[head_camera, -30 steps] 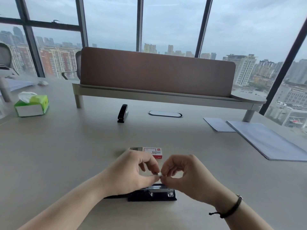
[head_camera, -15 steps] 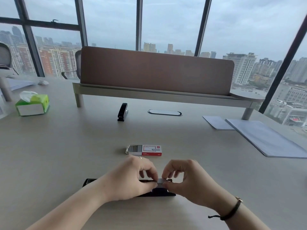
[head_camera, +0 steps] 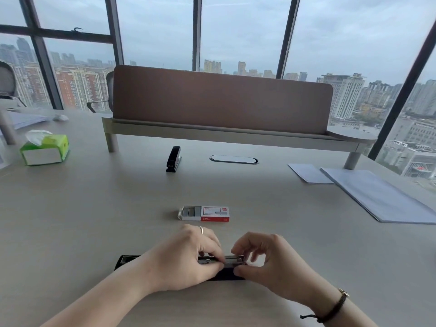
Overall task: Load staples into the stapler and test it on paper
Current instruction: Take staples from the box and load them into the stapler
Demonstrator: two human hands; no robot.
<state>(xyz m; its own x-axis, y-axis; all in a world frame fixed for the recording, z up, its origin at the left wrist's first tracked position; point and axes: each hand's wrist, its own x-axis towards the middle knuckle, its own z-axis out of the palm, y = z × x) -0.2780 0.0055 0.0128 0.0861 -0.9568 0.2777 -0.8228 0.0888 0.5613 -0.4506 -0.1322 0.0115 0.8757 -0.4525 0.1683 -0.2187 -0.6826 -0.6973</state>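
A black stapler [head_camera: 127, 260] lies opened out flat on the desk near me, its metal magazine facing up. My left hand [head_camera: 186, 258] and my right hand [head_camera: 266, 260] pinch a silver strip of staples [head_camera: 232, 258] and hold it down on the right end of the magazine. An open red and white staple box [head_camera: 204, 213] sits just beyond my hands, with several grey strips showing at its left end. White paper sheets [head_camera: 377, 197] lie at the right.
A second black stapler [head_camera: 173, 158], closed, stands farther back near a cable grommet [head_camera: 233, 159]. A green tissue box [head_camera: 44, 149] is at the left. A brown divider panel [head_camera: 221, 100] on a raised shelf crosses the back of the desk.
Both hands have lowered from above the stapler down onto it, bringing the staple strip onto the magazine. The view has tilted slightly, so the box appears farther from my hands.
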